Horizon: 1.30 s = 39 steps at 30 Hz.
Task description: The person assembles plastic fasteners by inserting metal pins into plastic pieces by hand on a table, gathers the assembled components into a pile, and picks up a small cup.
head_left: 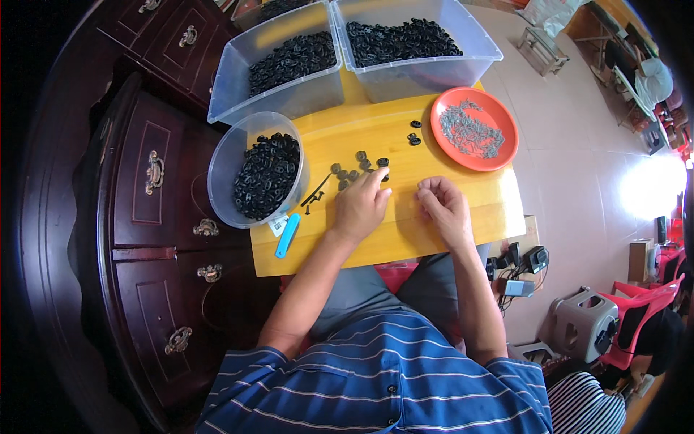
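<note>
My left hand [359,207] rests on the yellow table with thumb and index finger apart. Its index fingertip touches small black oval plastic pieces [383,162], partly covering one of them. Beside that hand lie several more oval pieces [353,175], looking duller and greyish. My right hand [446,207] is held over the table, its thumb and index finger pinched together; anything between them is too small to make out. An orange-red plate [457,160] of thin silvery metal bits [470,132] sits beyond my right hand. A few black pieces [414,139] lie near its rim.
A round clear tub [219,189] of black pieces stands at the left, with two larger clear bins [412,69] behind. A blue-handled tool [288,236], a thin dark rod [316,190] and small black screws lie left. Dark drawers [144,173] flank the table.
</note>
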Each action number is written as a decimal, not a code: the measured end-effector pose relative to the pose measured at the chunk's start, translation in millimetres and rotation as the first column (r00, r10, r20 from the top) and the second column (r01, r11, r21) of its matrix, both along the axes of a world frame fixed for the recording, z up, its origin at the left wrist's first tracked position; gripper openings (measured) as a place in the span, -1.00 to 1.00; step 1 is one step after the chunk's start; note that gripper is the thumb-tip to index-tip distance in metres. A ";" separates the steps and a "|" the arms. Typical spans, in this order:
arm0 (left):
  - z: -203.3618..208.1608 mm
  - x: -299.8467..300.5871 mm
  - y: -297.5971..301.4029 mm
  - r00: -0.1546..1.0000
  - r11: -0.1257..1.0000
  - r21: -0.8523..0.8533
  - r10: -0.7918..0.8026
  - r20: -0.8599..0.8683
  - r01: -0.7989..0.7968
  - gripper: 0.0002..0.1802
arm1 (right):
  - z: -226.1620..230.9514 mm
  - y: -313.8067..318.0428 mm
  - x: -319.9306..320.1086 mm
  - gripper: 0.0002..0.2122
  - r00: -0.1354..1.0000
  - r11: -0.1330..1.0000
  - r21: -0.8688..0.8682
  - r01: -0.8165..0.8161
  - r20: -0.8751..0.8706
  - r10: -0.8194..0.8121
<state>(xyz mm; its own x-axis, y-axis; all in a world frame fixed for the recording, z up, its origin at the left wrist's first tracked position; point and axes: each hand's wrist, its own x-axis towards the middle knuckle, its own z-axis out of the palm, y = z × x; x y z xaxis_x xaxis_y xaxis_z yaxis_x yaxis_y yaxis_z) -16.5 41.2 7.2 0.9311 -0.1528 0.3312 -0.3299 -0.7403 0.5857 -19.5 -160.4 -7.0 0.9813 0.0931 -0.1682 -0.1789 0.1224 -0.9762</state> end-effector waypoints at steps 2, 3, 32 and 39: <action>0.0 -1.8 1.1 1.000 1.000 0.009 -0.001 -0.004 0.001 -0.64 | 3.3 1.2 15.9 -0.79 0.994 0.984 -0.176 0.024 0.109 -0.005; -2.4 -3.2 4.2 1.000 1.000 0.010 0.010 -0.004 -0.010 -0.64 | 14.9 6.6 25.0 -0.79 0.972 0.926 -0.369 0.081 0.236 0.009; -15.9 -0.6 10.8 0.986 0.985 -0.152 -0.057 0.159 0.082 -0.94 | 14.5 15.0 7.2 -0.90 0.760 0.601 -0.766 0.231 0.527 0.379; -15.6 -0.6 11.2 0.990 0.985 -0.151 -0.067 0.126 0.086 -0.94 | 23.1 14.5 21.9 -0.88 0.869 0.601 -0.796 0.072 0.346 0.353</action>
<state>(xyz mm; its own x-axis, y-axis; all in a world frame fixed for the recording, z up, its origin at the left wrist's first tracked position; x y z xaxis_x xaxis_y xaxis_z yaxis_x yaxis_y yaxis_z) -17.1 52.4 -8.4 0.8708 -0.1600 0.4648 -0.4567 -0.6131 0.6446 2.4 -145.9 16.0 0.9420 0.2823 0.1816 0.3308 -0.6895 -0.6444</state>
